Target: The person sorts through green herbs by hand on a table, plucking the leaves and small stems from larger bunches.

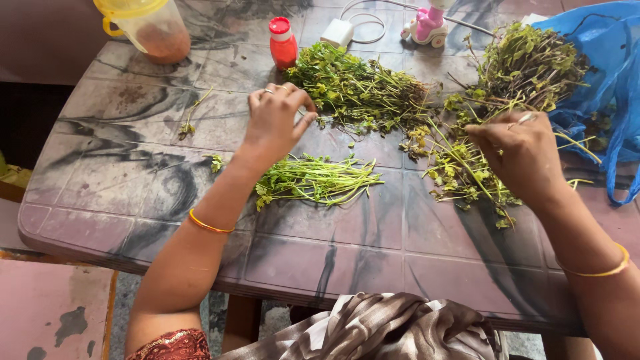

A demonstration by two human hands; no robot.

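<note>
A loose heap of leafy green stems [467, 170] lies on the right part of the marbled grey tabletop [100, 167], and the right hand [523, 157] rests on it with its fingers [490, 137] curled closed around a few thin stems, seemingly so one sprig can be drawn free of the tangle. The left hand [277, 120] hangs over the middle of the tabletop, fingers bent inward and pinched together; whether a bit of stem sits between them cannot be told. Just below that hand lies a small, tidy bundle of stems [317, 180], all pointing the same way, set apart from the rest as if already sorted. Behind it is a larger pile of greens [357, 90], and further right another bunch [527, 63] spills from a blue plastic bag [603, 73]. Along the far edge stand a red bottle [283, 43], a yellow-lidded jug [150, 30], a white charger [337, 32] and a pink toy [427, 27], kept clear of the greens.
</note>
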